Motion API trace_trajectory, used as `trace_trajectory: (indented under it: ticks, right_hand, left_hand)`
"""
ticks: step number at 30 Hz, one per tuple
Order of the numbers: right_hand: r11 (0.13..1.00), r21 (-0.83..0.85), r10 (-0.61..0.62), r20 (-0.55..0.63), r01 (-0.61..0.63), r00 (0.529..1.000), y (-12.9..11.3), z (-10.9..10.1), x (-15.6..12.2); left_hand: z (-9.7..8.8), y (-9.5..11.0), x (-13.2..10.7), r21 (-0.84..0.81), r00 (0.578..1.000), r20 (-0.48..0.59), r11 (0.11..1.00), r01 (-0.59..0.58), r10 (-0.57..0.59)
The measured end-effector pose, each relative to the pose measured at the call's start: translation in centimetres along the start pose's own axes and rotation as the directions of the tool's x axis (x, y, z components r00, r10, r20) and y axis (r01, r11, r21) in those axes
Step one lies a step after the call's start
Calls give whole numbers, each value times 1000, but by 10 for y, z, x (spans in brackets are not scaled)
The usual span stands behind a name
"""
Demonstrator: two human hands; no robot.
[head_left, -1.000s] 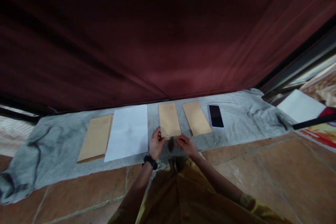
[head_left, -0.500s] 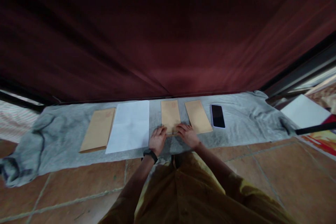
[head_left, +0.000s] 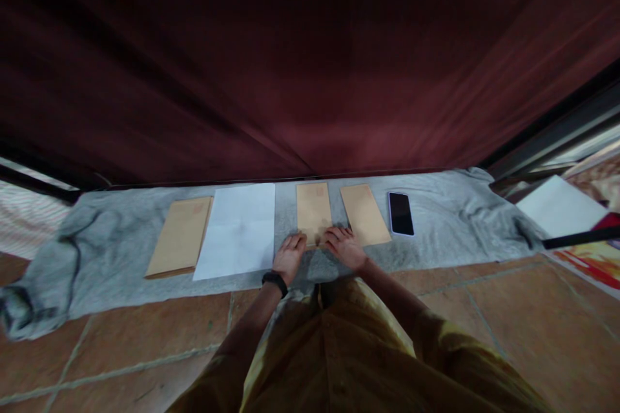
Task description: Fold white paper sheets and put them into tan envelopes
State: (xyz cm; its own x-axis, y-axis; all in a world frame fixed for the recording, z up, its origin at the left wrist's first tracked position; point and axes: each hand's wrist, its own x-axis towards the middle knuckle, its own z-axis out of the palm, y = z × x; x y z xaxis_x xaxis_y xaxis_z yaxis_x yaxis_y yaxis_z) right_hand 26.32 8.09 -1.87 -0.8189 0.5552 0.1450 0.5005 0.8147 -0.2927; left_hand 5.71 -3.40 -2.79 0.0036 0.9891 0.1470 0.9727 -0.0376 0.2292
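Observation:
A brown paper envelope (head_left: 314, 206) lies flat in front of me, with a reddish printed mark at its far right corner. My left hand (head_left: 289, 255) has its fingers closed on the near left corner; a dark watch band circles that wrist. On the near right corner, the curled fingers of my right hand (head_left: 345, 248) press and grip the same envelope. My fingertips partly hide its near edge. Just right of my right hand lies a second brown envelope (head_left: 367, 214), slightly turned. White paper (head_left: 237, 229) with faint creases lies left of my left hand.
A stack of brown envelopes (head_left: 179, 235) lies at the left. To the right is a phone (head_left: 401, 213) with a dark screen. Everything rests on a grey cloth (head_left: 450, 219). A dark red curtain (head_left: 310, 90) hangs behind; tiled floor (head_left: 145, 335) shows in front.
Hardly anything differs. Both hands stay at the envelope's near edge with slight finger movement, and the whole view has shifted a little.

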Motion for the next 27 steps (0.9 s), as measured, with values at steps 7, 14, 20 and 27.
trace_trajectory:
  ticks: [7, 14, 20, 27]
  right_hand:
    - [997, 76, 8, -47, -5, 999, 2, 4, -2]
    - [986, 157, -44, -66, 54, 997, 9, 7, -13]
    - [978, 205, 72, -157, -39, 985, 2, 19, -12]
    - [967, 208, 190, -219, -145, 957, -11, 23, -6]
  left_hand:
    - [1, 3, -3, -34, 999, -43, 999, 25, -27]
    - [-2, 1, -12, -117, 998, -56, 993, 24, -31]
    - [2, 1, -6, -190, 991, -96, 979, 77, -97]
    - [1, 7, 1, -179, 977, -114, 971, 156, -178]
